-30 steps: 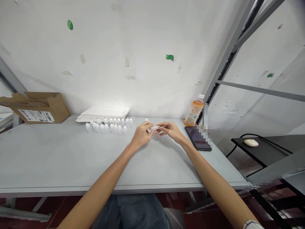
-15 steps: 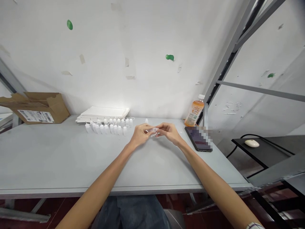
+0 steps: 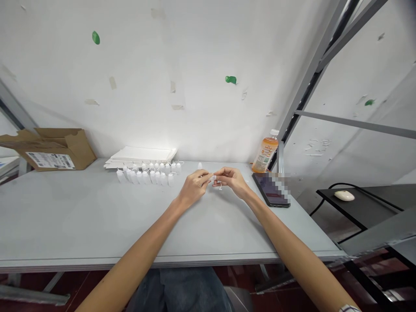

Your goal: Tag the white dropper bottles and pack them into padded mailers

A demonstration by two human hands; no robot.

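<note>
Over the middle of the table my left hand (image 3: 193, 186) and my right hand (image 3: 234, 181) meet fingertip to fingertip. Pinched between them is a small white plastic bottle (image 3: 213, 177), mostly covered by fingers. A thin white strap (image 3: 221, 186) dangles from it below my right fingers. Both hands are closed; which part of the bottle each one grips is hard to make out. Just behind them stands another small white piece (image 3: 199, 165). To the left, several small white bottles (image 3: 152, 177) with looped cap straps stand upright in two rows.
A stack of white sheets (image 3: 139, 154) lies behind the bottle rows. At the far left sits an opened cardboard box (image 3: 81, 149). On the right are a bottle of orange drink (image 3: 264, 154) and a dark phone (image 3: 271, 193). A white mouse (image 3: 344, 196) rests on a black side shelf.
My left fingers have shifted over the bottle and cover more of it. The strap now hangs lower, under my right fingers. My right hand has barely moved.
</note>
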